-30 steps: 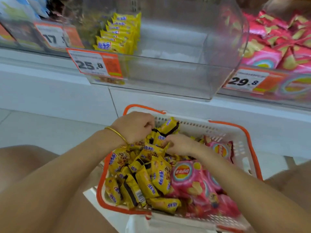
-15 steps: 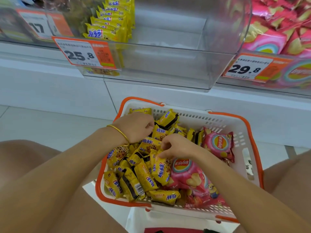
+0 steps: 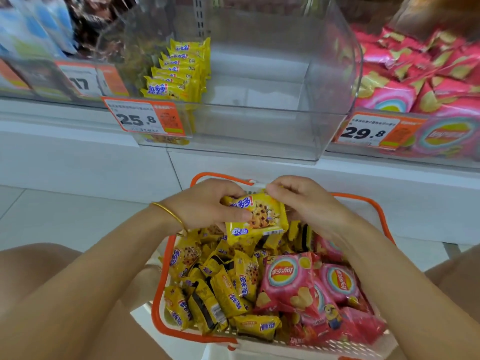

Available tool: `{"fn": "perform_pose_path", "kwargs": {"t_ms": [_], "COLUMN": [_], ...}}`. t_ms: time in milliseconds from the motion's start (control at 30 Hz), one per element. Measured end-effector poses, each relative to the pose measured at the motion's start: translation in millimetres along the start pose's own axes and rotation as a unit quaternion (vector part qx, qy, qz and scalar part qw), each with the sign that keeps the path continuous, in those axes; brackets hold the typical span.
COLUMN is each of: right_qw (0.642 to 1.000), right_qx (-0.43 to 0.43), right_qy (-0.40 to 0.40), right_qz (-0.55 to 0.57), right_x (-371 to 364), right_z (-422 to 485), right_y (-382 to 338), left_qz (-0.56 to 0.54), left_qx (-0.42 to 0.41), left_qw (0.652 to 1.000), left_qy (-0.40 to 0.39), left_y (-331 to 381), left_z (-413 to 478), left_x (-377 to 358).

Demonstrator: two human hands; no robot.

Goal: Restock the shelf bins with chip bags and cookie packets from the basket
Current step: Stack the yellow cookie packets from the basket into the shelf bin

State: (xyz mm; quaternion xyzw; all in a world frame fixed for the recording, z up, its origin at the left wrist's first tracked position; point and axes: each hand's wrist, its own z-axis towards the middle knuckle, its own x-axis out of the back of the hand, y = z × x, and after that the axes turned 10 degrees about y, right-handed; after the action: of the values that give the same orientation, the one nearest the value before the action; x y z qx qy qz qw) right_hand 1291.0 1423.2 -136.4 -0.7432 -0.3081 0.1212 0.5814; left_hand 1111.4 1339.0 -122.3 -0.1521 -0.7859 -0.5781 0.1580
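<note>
A white basket with an orange rim (image 3: 156, 302) sits in front of me, holding several yellow cookie packets (image 3: 228, 284) on its left side and pink chip bags (image 3: 288, 281) on its right. My left hand (image 3: 205, 206) and my right hand (image 3: 304, 203) together hold a stack of yellow cookie packets (image 3: 259, 216) just above the basket's far end. Above stands a clear shelf bin (image 3: 259, 126) with one row of yellow cookie packets (image 3: 179, 71) along its left wall; the rest of that bin is bare.
A bin full of pink chip bags (image 3: 426, 81) stands to the right, tagged 29.8 (image 3: 368, 132). The cookie bin carries a 25.8 tag (image 3: 142, 118). Another bin with blue and dark packets (image 3: 39, 29) is at the left. A white shelf base and tiled floor lie below.
Both hands have risen out of the basket's heap with a stack of cookie packets gathered between them. The view has tilted up a little toward the shelf bins.
</note>
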Motion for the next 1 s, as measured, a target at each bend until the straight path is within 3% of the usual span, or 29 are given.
{"fn": "perform_pose_path", "kwargs": {"t_ms": [167, 300, 333, 400, 467, 633, 800, 1000], "right_qw": [0.991, 0.971, 0.966, 0.959, 0.953, 0.915, 0.882, 0.873], "right_qx": [0.129, 0.219, 0.231, 0.233, 0.207, 0.121, 0.131, 0.123], "right_qy": [-0.017, 0.042, 0.074, 0.123, 0.150, 0.215, 0.260, 0.312], "right_qz": [-0.041, -0.082, -0.090, -0.108, -0.165, -0.318, -0.372, -0.355], "right_x": [5, 10, 10, 8, 1, -17, -23, -29], "right_z": [-19, 8, 22, 65, 115, 223, 263, 279], "right_y": [-93, -167, -180, -195, -196, -170, -162, -146], "left_qz": [-0.038, -0.081, -0.053, 0.125, 0.287, 0.415, 0.358, 0.388], "left_qx": [-0.082, -0.160, -0.172, -0.171, -0.152, -0.122, -0.068, -0.005], "left_qw": [0.992, 0.950, 0.931, 0.887, 0.862, 0.874, 0.923, 0.919], "left_qy": [0.083, 0.255, 0.317, 0.410, 0.389, 0.222, 0.126, 0.062], "left_y": [54, 92, 93, 84, 66, 42, 57, 53], "left_z": [-13, -5, 3, 21, 34, 48, 68, 82], "left_x": [52, 94, 105, 123, 130, 129, 138, 137]}}
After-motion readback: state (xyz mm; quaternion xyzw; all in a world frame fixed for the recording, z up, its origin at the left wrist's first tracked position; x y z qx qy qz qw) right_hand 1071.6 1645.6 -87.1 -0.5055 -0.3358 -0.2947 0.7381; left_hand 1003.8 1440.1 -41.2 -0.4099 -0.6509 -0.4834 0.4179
